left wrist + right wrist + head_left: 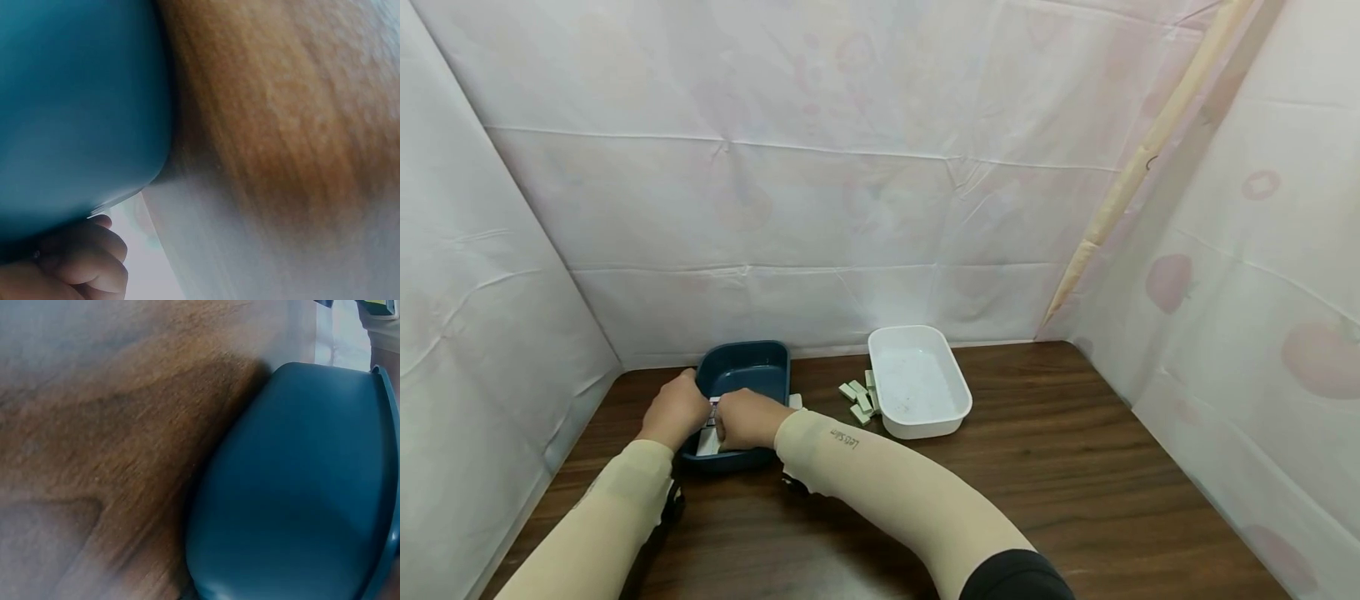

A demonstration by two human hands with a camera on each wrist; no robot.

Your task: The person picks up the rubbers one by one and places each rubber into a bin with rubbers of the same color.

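Tiles are what my hands are busy with: small white blocks packed against the near end of the dark blue tray, which sits on the wooden table toward its left side. My left hand is curled over the tray's near left edge and my right hand closes in from the other side, the two nearly touching over the blocks. I judge I have them set that way to pen the pieces together between both sets of fingers, so they stay in a row rather than scatter across the tray floor. From the head view the blocks lie directly under and between my knuckles; my fingers look bent around them, though the fingertips themselves are hidden, so I cannot tell exactly how many pieces each hand pinches. The wrist views show only the tray's outer blue wall pressed close to the wood, with a few of my curled left fingers at its lip.

Farther out, a loose cluster of pale tiles lies on the table just beside the white tray, which stands well apart from my hands. Beyond both trays hangs the pale plastic sheeting.
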